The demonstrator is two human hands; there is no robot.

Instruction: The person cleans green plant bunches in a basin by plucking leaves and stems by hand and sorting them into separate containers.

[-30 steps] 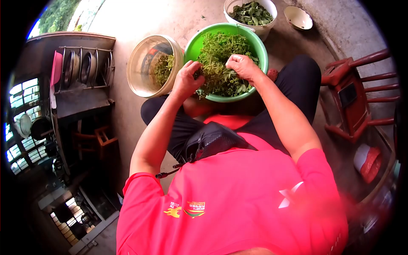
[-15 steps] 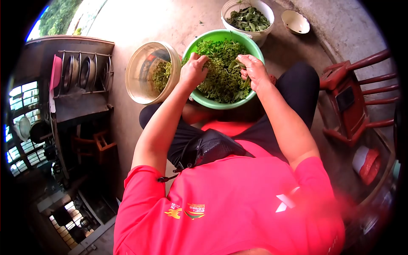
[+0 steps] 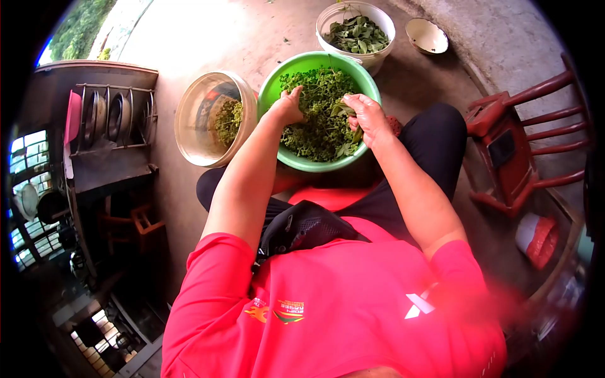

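Note:
A green basin sits between my legs, heaped with sprigs of small green berry clusters. Over the basin's left side, my left hand reaches in, thumb and fingers apart against the clusters; its lower fingers are partly hidden. At the right rim my right hand is closed on a few green leaves, some poking out past the fingertips. To the left, a tilted translucent bucket has more berry clusters inside.
Behind the basin stands a white bucket of green leaves, with a pale bowl beside it. A red wooden chair is at right, near a red and white bag. A rack of pans is at left.
My left hand has gone from pinched fingers to spread ones over the clusters. My right hand stays closed on leaves near the right rim. The whole view has shifted slightly.

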